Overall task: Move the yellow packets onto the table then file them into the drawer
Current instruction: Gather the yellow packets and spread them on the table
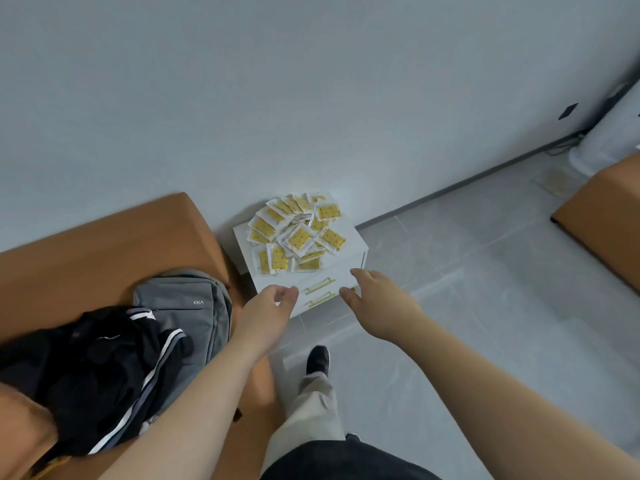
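Note:
Several yellow packets (pixel 297 233) lie in a loose heap on top of a small white drawer cabinet (pixel 349 258) that stands against the wall. Its front shows two drawers with pale green handles (pixel 318 285); both look closed. My left hand (pixel 273 308) hovers in front of the cabinet's lower left corner, fingers loosely curled, holding nothing. My right hand (pixel 372 299) reaches toward the cabinet's right front edge with fingers relaxed and empty. Neither hand touches a packet.
An orange sofa (pixel 104 244) stands left of the cabinet, carrying a grey backpack (pixel 187 306) and a black jacket (pixel 90 372). Another orange seat (pixel 602 223) is at the right. Grey tiled floor (pixel 485 306) lies between; my foot (pixel 318 360) stands near the cabinet.

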`<state>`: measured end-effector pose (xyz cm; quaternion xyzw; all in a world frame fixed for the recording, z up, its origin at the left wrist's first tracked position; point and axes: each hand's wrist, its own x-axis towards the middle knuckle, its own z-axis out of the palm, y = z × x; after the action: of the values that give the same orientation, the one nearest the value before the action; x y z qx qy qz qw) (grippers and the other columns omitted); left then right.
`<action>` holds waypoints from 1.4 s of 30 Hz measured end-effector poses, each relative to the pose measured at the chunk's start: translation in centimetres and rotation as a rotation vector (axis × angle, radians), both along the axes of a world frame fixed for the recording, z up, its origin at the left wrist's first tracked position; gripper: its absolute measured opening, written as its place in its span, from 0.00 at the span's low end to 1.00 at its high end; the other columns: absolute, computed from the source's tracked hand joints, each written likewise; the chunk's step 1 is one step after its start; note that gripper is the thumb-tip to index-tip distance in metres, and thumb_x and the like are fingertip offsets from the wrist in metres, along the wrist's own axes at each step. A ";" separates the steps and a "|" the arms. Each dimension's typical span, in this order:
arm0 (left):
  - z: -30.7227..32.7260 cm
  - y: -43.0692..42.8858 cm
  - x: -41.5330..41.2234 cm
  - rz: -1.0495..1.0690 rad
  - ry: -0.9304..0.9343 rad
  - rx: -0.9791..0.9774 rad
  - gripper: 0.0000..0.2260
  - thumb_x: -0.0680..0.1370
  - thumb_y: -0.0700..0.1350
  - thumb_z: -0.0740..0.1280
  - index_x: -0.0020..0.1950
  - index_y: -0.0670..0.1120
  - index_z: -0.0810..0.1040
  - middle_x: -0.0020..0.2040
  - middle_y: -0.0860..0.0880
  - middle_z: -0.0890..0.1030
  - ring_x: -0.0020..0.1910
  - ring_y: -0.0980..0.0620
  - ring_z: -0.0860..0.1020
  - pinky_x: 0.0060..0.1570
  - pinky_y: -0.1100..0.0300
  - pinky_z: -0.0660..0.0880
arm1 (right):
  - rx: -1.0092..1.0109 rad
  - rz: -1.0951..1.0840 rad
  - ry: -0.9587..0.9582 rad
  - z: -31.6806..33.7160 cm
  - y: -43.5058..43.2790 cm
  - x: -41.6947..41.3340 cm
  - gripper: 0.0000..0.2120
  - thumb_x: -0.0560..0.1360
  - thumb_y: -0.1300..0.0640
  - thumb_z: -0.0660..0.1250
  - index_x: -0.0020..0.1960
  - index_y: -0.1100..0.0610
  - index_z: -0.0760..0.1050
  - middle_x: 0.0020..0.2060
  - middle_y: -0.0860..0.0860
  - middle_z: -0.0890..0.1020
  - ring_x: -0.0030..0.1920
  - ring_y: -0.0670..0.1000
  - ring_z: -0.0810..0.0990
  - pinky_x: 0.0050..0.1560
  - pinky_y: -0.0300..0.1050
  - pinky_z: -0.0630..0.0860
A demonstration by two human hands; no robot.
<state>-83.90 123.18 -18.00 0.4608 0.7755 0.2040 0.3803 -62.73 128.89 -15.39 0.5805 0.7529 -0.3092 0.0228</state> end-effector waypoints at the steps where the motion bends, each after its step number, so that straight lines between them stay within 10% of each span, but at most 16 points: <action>1: -1.2 2.0 -0.8 0.003 -0.003 -0.016 0.20 0.82 0.63 0.58 0.64 0.51 0.76 0.65 0.52 0.78 0.55 0.57 0.73 0.54 0.58 0.67 | -0.009 0.002 -0.014 -0.9 2.0 -0.7 0.26 0.84 0.40 0.52 0.75 0.54 0.62 0.70 0.53 0.72 0.69 0.57 0.71 0.62 0.58 0.74; 20: -24.8 30.9 -11.2 0.349 -0.014 -0.587 0.39 0.76 0.66 0.67 0.76 0.39 0.64 0.70 0.41 0.72 0.61 0.39 0.77 0.48 0.53 0.74 | -0.524 -0.327 -0.147 -22.4 31.2 -10.7 0.27 0.82 0.43 0.59 0.76 0.56 0.65 0.70 0.58 0.73 0.67 0.60 0.74 0.63 0.51 0.71; 35: -39.2 33.2 -12.4 0.793 0.057 -0.582 0.63 0.59 0.75 0.74 0.82 0.49 0.46 0.81 0.44 0.54 0.79 0.41 0.54 0.72 0.41 0.63 | -0.458 -0.728 -0.137 -40.4 37.1 -14.6 0.47 0.71 0.38 0.71 0.81 0.52 0.51 0.77 0.52 0.56 0.72 0.62 0.64 0.69 0.58 0.67; 42: -40.3 33.9 -12.0 0.853 0.152 -0.630 0.66 0.55 0.76 0.74 0.81 0.47 0.47 0.73 0.43 0.63 0.72 0.42 0.61 0.66 0.43 0.67 | -0.518 -0.769 -0.130 -41.5 37.4 -16.3 0.41 0.68 0.38 0.74 0.73 0.50 0.58 0.59 0.53 0.63 0.52 0.59 0.75 0.53 0.53 0.76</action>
<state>-95.93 157.06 -58.30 -0.0181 0.9430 0.0635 0.3262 -78.99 166.31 -56.90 0.8108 0.3781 -0.4360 0.0977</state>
